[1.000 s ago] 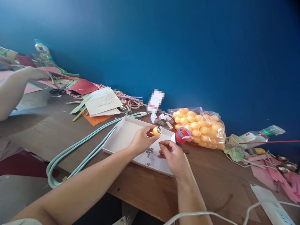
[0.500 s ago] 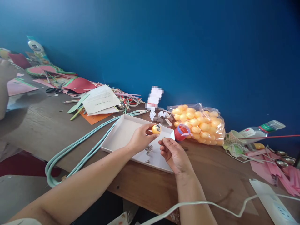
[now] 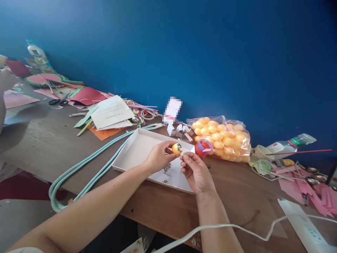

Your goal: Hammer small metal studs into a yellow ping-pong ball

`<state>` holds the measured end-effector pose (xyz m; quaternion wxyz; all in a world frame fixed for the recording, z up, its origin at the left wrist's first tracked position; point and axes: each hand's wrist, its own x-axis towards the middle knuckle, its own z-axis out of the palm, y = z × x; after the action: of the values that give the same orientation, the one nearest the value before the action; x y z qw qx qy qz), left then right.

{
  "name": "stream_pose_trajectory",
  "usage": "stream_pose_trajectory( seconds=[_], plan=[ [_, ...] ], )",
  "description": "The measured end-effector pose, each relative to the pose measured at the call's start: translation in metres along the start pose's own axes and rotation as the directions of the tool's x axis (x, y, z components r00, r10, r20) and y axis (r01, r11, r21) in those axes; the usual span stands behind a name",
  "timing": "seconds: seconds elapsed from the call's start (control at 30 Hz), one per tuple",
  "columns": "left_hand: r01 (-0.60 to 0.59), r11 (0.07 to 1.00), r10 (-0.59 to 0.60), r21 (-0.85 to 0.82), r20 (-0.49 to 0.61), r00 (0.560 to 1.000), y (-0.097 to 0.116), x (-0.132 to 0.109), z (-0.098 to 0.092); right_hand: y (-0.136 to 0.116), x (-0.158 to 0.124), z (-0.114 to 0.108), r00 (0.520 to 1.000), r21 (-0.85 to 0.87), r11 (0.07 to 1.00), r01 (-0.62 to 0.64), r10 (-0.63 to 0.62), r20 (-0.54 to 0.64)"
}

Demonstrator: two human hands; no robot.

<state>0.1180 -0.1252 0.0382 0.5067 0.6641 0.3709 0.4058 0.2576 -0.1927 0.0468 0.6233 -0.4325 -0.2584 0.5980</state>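
Note:
Between thumb and fingers, my left hand [image 3: 158,156] holds a small orange ball [image 3: 177,148] with a dark and silvery patch on its side, over a shallow white box [image 3: 131,149]. Just right of the ball is my right hand [image 3: 193,170], its thumb and forefinger pinched together; whatever lies between them is too small to make out. Several small silvery pieces [image 3: 166,167] lie in the box below the hands. Behind the right hand stands a red roll [image 3: 202,149] with a bluish rim. A clear bag of orange balls [image 3: 223,140] lies to the right.
Pale green cords [image 3: 92,175] loop left of the box. Papers [image 3: 112,112], scissors [image 3: 59,102] and scraps lie at the left, near another person's hand [image 3: 7,80]. A bottle [image 3: 285,146] and pink strips are at the right. A white cable [image 3: 221,226] crosses my right forearm.
The ball has turned slightly in my left hand and shifted a little right and down. My right hand's fingertips have come up close to it. The view has shifted slightly.

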Motion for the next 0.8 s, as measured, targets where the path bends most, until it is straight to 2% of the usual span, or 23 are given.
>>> stream_pose_trajectory(
  seconds=[0.3,0.53,0.7,0.8],
  plan=[
    [0.026,0.997,-0.019,-0.069,0.097,0.995,-0.001,0.001,0.0005,0.0045,0.003,-0.0036,1.0,0.019,1.0,0.021,-0.02,-0.006],
    [0.156,0.968,-0.12,-0.195,0.185,0.975,0.0025,0.0013,-0.0009,0.0029,0.0036,-0.0058,0.999,0.004,0.999,0.041,-0.041,0.023],
    [0.016,0.995,-0.003,-0.094,0.137,0.991,-0.0025,0.0014,0.0,0.0036,0.0026,-0.0079,0.998,-0.028,0.998,0.053,-0.053,0.028],
    [-0.017,0.999,0.021,-0.038,0.107,0.994,-0.0045,0.0011,0.0008,0.0045,0.0036,-0.0076,0.998,-0.038,0.998,0.058,-0.057,0.02]
  ],
)
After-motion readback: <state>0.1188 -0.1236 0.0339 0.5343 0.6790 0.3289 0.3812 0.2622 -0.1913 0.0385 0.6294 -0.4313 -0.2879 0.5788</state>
